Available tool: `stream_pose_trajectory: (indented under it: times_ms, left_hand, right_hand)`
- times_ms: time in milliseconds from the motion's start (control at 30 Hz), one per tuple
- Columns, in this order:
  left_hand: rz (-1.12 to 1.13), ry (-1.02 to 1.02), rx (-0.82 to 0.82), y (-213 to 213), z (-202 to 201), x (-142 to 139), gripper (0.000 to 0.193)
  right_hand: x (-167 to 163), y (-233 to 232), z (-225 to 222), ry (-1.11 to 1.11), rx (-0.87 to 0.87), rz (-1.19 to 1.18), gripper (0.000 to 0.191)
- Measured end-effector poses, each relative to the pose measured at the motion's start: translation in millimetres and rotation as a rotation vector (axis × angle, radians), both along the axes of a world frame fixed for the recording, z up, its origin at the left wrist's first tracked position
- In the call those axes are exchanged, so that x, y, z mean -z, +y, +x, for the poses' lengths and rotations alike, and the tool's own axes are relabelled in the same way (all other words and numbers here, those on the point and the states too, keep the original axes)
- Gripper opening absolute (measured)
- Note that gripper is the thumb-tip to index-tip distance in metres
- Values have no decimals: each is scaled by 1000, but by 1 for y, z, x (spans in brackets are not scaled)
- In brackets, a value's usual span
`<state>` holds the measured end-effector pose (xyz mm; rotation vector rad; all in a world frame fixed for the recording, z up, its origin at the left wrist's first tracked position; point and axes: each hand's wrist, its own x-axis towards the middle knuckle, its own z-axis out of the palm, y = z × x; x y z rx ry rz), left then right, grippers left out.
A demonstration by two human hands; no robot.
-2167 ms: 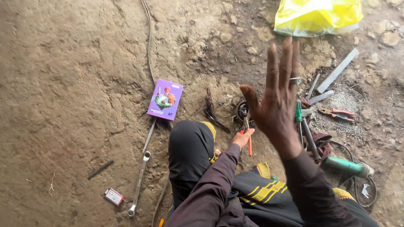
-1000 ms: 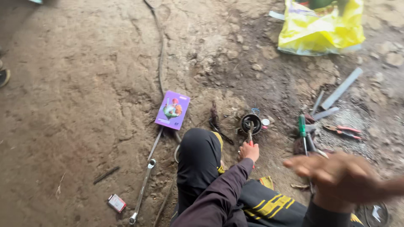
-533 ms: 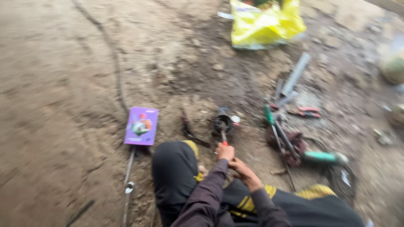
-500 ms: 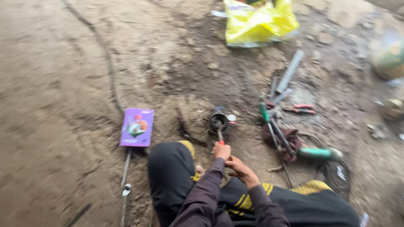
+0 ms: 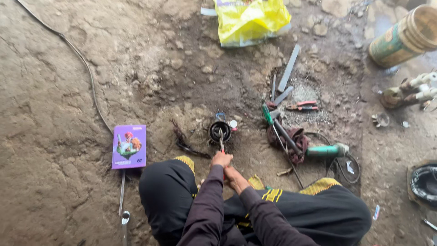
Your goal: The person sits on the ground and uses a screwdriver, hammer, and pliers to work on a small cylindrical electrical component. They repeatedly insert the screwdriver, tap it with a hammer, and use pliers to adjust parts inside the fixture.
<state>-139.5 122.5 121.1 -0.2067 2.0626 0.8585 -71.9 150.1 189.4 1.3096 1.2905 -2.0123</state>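
Left hand [image 5: 221, 160]: clenched on red-handled screwdriver [image 5: 221, 142] | Right hand [image 5: 234, 176]: fingers wrapped on same handle | Round black part [image 5: 220, 131]: on dirt ground [image 5: 59, 91], tip inside | Progress: part apparently being worked, unfinished.

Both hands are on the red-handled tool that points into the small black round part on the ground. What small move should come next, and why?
Probably a slight steadying push: keep the left hand high on the red-handled tool and press its tip down into the black round part. The part lies loose on bare dirt with nothing bracing it, and the right hand grips lower on the handle, so it could slide away.
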Motion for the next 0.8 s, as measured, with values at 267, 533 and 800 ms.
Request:
stream_pose_trajectory:
  times_ms: [267,533,800]
  left_hand:
    - [299,-205,-189,-3,1,13,56]
    - [434,-299,-388,-3,8,18,47]
    - [162,-109,-142,-5,3,23,39]
  right_hand:
    - [5,-13,-7,-125,20,178,30]
    - [4,-14,-2,-99,-45,284,47]
    - [17,-16,-6,-237,-330,690,64]
